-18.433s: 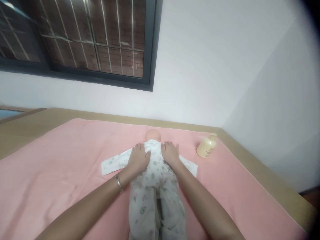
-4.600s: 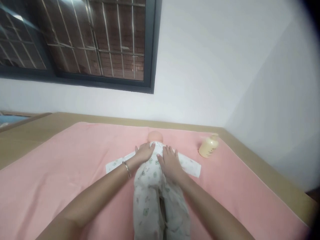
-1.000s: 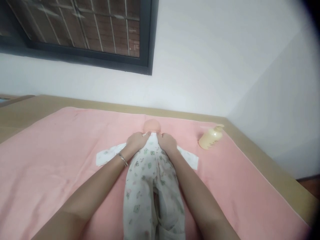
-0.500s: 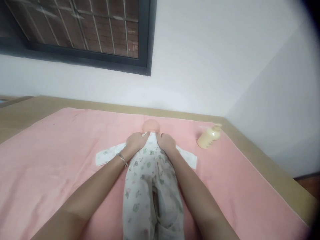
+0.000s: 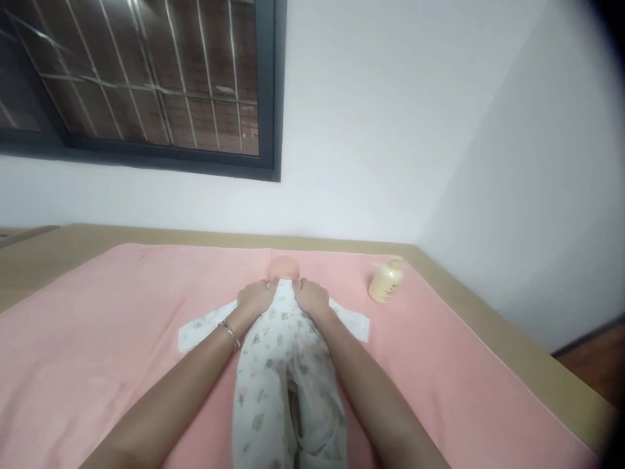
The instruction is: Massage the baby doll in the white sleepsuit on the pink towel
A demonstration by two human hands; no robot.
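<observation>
A baby romper (image 5: 268, 365), white with small green and pink prints, lies lengthwise before me with its sleeves spread to both sides. Beyond its collar shows the rounded, skin-coloured head of a doll (image 5: 283, 268); the rest of the doll is hidden. My left hand (image 5: 256, 296), with a bracelet at the wrist, is closed on the romper's left shoulder beside the collar. On the other side of the collar, my right hand (image 5: 312, 298) grips the right shoulder, thumb inward. The fingertips of both hands are partly hidden under the cloth.
A pink sheet (image 5: 122, 312) covers most of the wooden tabletop (image 5: 469, 303). A pale yellow pump bottle (image 5: 385, 282) stands on it at the right, past the right sleeve. White wall (image 5: 361, 143) and a barred window (image 5: 170, 85) rise behind the far edge.
The camera view has tilted up and shifted slightly right, so everything sits lower and further left. Both hands keep their hold at the romper's shoulders.
</observation>
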